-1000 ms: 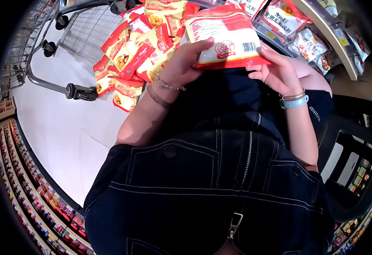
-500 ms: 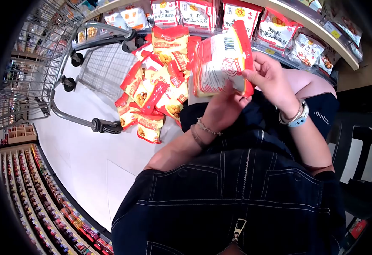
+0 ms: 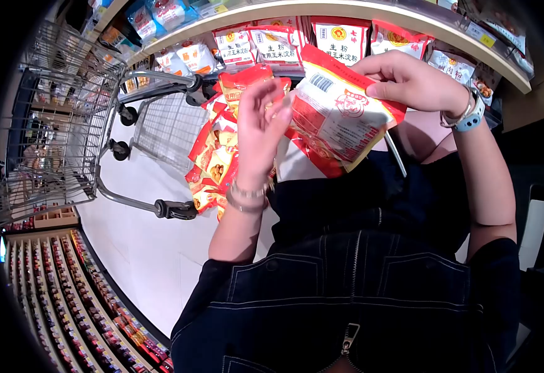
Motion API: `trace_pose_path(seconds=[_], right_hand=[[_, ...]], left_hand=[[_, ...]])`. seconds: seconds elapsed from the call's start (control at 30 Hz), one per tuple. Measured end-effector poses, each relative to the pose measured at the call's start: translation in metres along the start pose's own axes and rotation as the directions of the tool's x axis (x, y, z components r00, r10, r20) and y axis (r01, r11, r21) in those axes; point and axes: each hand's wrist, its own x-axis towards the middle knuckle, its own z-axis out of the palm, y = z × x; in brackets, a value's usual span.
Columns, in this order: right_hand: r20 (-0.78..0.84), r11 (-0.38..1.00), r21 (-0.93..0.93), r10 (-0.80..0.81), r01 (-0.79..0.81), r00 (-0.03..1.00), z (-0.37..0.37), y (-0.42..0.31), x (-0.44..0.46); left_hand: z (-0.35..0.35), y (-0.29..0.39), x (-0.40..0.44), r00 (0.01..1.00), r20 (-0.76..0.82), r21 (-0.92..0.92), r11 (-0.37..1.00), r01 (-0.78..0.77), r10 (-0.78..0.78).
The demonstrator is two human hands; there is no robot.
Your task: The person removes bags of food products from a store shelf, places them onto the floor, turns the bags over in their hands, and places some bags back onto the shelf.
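Observation:
My right hand point(image 3: 402, 84) pinches the upper right edge of a red, white and yellow food packet point(image 3: 337, 118). The printed back of the packet, with a barcode, faces me, and it hangs tilted over my lap. Just left of it, my left hand point(image 3: 261, 130) is raised with its fingers apart and nothing in it. Whether its fingertips touch the packet's left side is hard to tell. Behind that hand lies a pile of similar red and yellow packets point(image 3: 217, 163) on the floor, partly hidden by my left hand and forearm.
A metal shopping cart point(image 3: 91, 143) with black wheels stands at the left. Ahead, a low shelf holds white and red starch bags point(image 3: 340, 42) under a pale shelf edge point(image 3: 321, 7). Curved rows of small goods point(image 3: 66, 292) run along the lower left. A dark object with pale panels point(image 3: 535, 230) is at the right.
My left hand has let go of the packet's lower edge and moved up and left. The packet has turned in my right hand, which has shifted slightly right. The view has shifted too.

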Motion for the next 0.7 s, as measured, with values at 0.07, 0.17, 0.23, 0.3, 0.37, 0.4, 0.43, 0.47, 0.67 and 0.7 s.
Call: trace_pose_path(seconds=[0.07, 0.17, 0.23, 0.3, 0.37, 0.4, 0.43, 0.47, 0.67, 0.7], right_hand=[[-0.014, 0.999, -0.041, -0.027, 0.026, 1.000, -0.002, 0.006, 0.003], [-0.059, 0.999, 0.024, 0.039, -0.038, 0.997, -0.005, 0.019, 0.006], [-0.066, 0.999, 0.024, 0.041, -0.039, 0.997, -0.006, 0.025, 0.009], [-0.091, 0.998, -0.008, 0.054, -0.055, 0.994, -0.006, 0.033, 0.012], [-0.144, 0.999, 0.046, -0.009, 0.016, 0.990, -0.002, 0.047, 0.019], [-0.173, 0.997, 0.060, -0.036, 0.047, 0.984, 0.001, 0.050, 0.024], [-0.194, 0.994, 0.073, -0.067, 0.082, 0.979, 0.003, 0.051, 0.031], [-0.208, 0.991, 0.117, -0.044, 0.070, 0.977, 0.009, 0.051, 0.038], [-0.124, 0.944, 0.313, 0.148, -0.103, 0.981, 0.044, 0.067, 0.064], [-0.067, 0.945, 0.269, 0.209, -0.184, 0.976, 0.048, 0.074, 0.064]], left_hand=[[0.001, -0.018, 0.024, 0.986, 0.136, -0.017, 0.995, 0.099, -0.096], [0.008, -0.023, 0.043, 0.899, 0.297, 0.146, 0.945, 0.291, -0.323], [0.010, -0.024, 0.049, 0.828, 0.332, 0.255, 0.888, 0.382, -0.452], [0.008, -0.028, 0.051, 0.785, 0.330, 0.294, 0.848, 0.442, -0.524], [0.004, -0.036, 0.045, 0.819, 0.354, 0.158, 0.891, 0.425, -0.453], [0.000, -0.038, 0.042, 0.839, 0.353, 0.088, 0.908, 0.411, -0.414], [-0.002, -0.037, 0.037, 0.839, 0.335, 0.028, 0.895, 0.445, -0.428], [-0.004, -0.035, 0.029, 0.841, 0.312, -0.035, 0.879, 0.475, -0.442], [-0.007, -0.043, -0.042, 0.806, -0.071, -0.174, 0.803, 0.570, -0.587], [-0.011, -0.048, -0.049, 0.834, -0.037, -0.166, 0.827, 0.538, -0.550]])
